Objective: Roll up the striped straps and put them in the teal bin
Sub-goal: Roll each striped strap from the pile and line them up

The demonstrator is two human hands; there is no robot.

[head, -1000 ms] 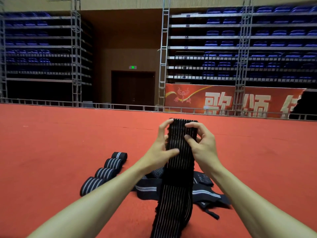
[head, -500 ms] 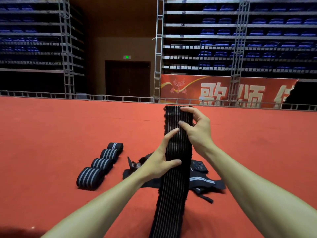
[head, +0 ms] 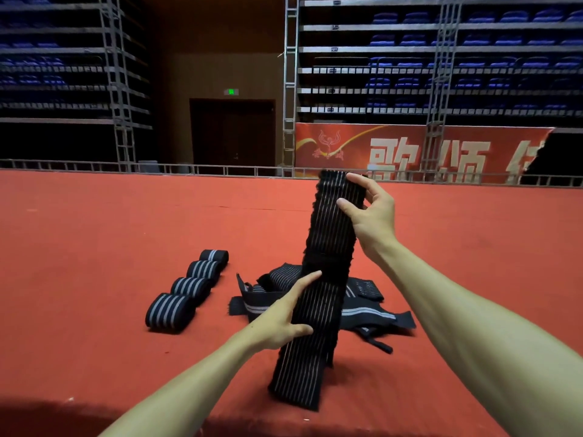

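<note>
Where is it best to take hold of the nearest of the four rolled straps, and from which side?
Probably grip the nearest rolled strap across its striped curved band, from above and the near side. It lies on its side with the next roll close behind, so top and front are free.

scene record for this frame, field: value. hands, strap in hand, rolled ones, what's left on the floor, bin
held strap: black with thin pale stripes, unrolled, stretched upright, lower end hanging down
right hand: pinches the strap's top end
left hand: grips the strap lower down, thumb on its front
rolled straps: four, in a row on the floor, left of the hands
loose straps: tangled pile behind the held strap
floor: red
teal bin: not in view
</note>
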